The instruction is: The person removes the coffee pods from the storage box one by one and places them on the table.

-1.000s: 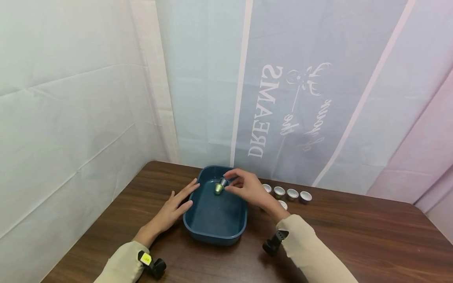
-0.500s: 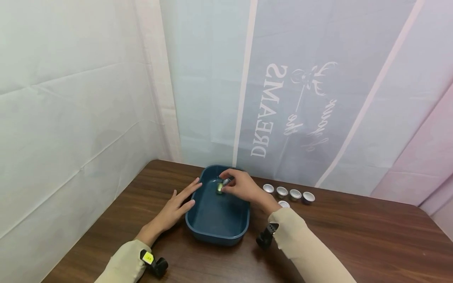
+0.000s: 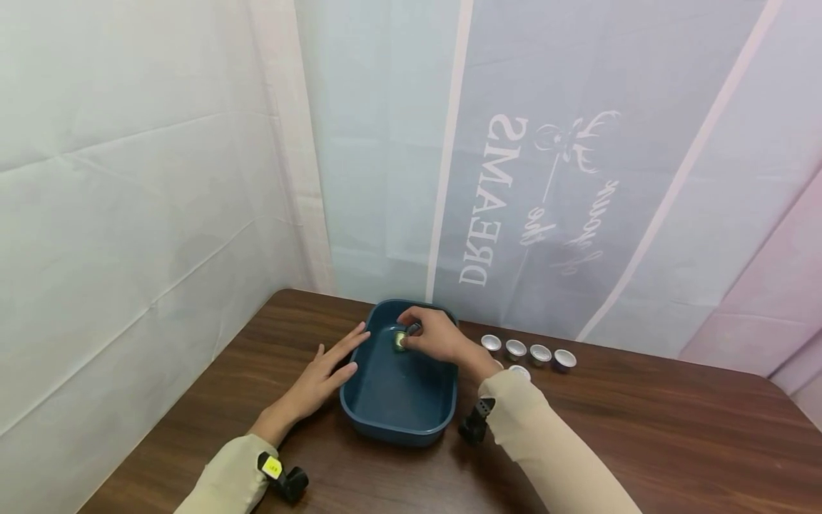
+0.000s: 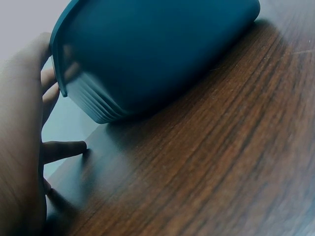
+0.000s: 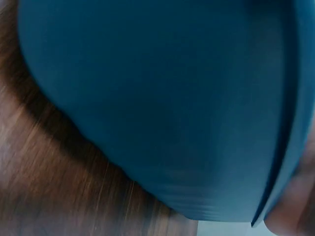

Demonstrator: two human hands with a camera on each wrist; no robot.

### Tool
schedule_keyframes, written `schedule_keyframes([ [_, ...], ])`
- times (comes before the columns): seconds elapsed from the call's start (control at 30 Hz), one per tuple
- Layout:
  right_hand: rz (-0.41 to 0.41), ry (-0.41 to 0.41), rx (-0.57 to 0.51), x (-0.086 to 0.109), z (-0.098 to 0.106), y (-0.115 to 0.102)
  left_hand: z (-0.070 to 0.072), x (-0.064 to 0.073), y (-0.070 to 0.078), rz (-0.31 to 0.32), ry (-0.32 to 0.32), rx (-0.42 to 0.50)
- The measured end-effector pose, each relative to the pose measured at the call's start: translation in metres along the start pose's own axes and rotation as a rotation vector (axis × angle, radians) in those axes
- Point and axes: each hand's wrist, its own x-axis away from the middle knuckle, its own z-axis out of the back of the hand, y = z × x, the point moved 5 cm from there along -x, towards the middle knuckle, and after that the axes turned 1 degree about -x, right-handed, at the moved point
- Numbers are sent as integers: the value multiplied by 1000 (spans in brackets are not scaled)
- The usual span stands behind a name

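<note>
A dark blue plastic basin stands on the table. My left hand rests against its left rim, fingers spread and fairly straight; the left wrist view shows fingertips along the basin wall. My right hand reaches over the right rim into the basin, thumb and forefinger curled round a dark coffee capsule, partly hidden by the fingers. Touching or very close to the thumb tip lies a green coffee capsule. In the right wrist view the basin's outer wall covers most of the picture and hides the fingertips.
Right of the basin, several coffee capsules stand lid up in a row, ending with one capsule. Nearer, another capsule shows beside the right wrist, partly covered. The wooden table ends at a cloth backdrop.
My right hand has lowered further into the basin, and its thumb and forefinger have closed round the dark capsule. The left hand stays at the rim. The camera view has shifted slightly.
</note>
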Motion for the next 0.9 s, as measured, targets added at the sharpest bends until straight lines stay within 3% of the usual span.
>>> schedule_keyframes([
  [0.37,-32,-23,-28,-5,-10,3,-1,-3,2,-6,6,-24],
  [0.9,49,-121,-22,-12,-27,0,0,-2,-2,-5,11,-20],
])
